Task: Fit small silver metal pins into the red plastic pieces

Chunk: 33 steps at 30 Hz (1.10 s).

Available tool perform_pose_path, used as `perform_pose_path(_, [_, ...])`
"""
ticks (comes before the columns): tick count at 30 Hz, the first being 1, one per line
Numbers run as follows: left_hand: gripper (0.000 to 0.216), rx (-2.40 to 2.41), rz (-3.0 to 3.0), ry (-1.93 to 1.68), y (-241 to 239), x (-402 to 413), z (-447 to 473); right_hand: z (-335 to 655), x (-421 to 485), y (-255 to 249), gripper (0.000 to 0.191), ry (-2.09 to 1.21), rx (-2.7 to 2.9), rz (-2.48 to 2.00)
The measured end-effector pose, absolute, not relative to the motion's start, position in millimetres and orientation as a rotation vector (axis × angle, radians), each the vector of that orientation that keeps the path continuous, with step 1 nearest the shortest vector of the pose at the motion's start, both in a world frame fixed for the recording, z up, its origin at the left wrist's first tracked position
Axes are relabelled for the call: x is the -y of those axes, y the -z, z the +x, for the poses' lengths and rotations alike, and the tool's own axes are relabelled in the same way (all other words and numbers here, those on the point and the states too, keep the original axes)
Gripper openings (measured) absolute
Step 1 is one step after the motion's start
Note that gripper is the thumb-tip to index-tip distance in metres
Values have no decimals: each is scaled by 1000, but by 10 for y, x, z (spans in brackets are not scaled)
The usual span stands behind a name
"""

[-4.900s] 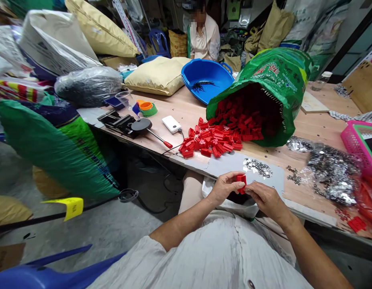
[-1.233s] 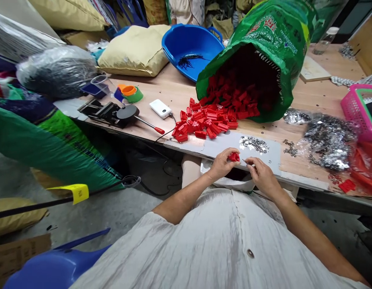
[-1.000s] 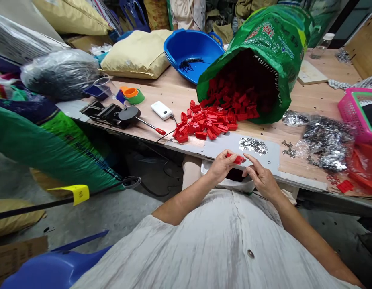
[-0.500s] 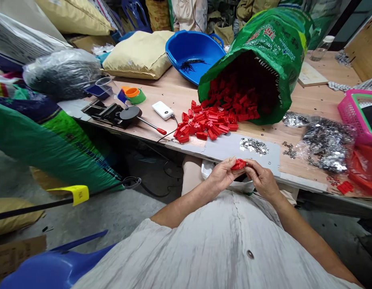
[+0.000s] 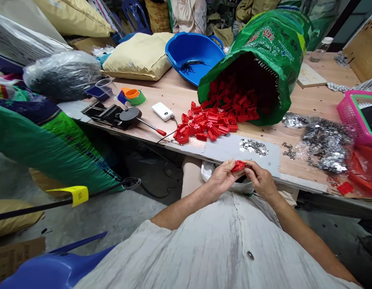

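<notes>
Both my hands meet just in front of the table edge, over my lap. My left hand [image 5: 222, 176] pinches a small red plastic piece [image 5: 238, 165] from the left. My right hand [image 5: 260, 180] grips the same piece from the right, fingers curled on it. Behind them a heap of loose red pieces [image 5: 208, 122] spills from a green sack [image 5: 273, 44] lying on its side. A small scatter of shiny metal bits [image 5: 254, 146] lies on a grey sheet [image 5: 222, 146] right beyond my hands.
A blue basin [image 5: 192, 48], a white power bank [image 5: 162, 111], a black hand tool with a red-tipped handle [image 5: 121, 115] and tape rolls [image 5: 133, 95] sit on the wooden table [image 5: 312, 106]. Bags of metal parts [image 5: 327, 140] and a pink basket [image 5: 353, 120] stand right. Sacks crowd the left.
My right hand, earlier apart and holding a small metal bit, has closed onto the red piece with the left. Both hands have dropped slightly toward my lap.
</notes>
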State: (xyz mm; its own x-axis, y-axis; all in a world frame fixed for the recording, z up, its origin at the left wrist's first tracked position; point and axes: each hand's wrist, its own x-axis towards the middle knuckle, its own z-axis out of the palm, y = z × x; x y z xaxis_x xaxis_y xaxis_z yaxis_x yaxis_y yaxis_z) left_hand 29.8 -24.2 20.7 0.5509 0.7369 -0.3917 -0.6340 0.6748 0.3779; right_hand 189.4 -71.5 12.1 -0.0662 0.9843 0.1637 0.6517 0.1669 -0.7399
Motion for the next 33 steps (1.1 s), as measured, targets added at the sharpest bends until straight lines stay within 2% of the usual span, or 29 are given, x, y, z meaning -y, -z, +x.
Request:
perform_pose_path(4, [13, -548, 208, -850, -185, 282, 320, 1857, 716, -70, 31, -605, 1730, -1557])
perform_pose_path(10, [26, -505, 243, -834, -151, 274, 293, 1852, 672, -69, 35, -748, 1613, -1534])
perform_pose_path(14, [33, -602, 466, -784, -90, 245, 173, 1906, 659, -115, 37, -812, 1585, -1546])
perform_pose_path(17, [32, -797, 746, -734, 54, 234, 76, 2000, 638, -108, 36, -720, 1541, -1641])
perform_pose_path(21, [17, -1073, 1278, -565, 318, 206, -26, 2146, 581, -18, 28, -506, 1584, -1816])
perform_pose_path(24, [18, -1143, 1546, -472, 441, 179, -73, 2226, 548, 55, 25, -351, 1643, -1898])
perform_pose_path(33, [25, -917, 1412, -544, 190, -98, -80, 2281, 508, 149, 25, -197, 1700, -1966])
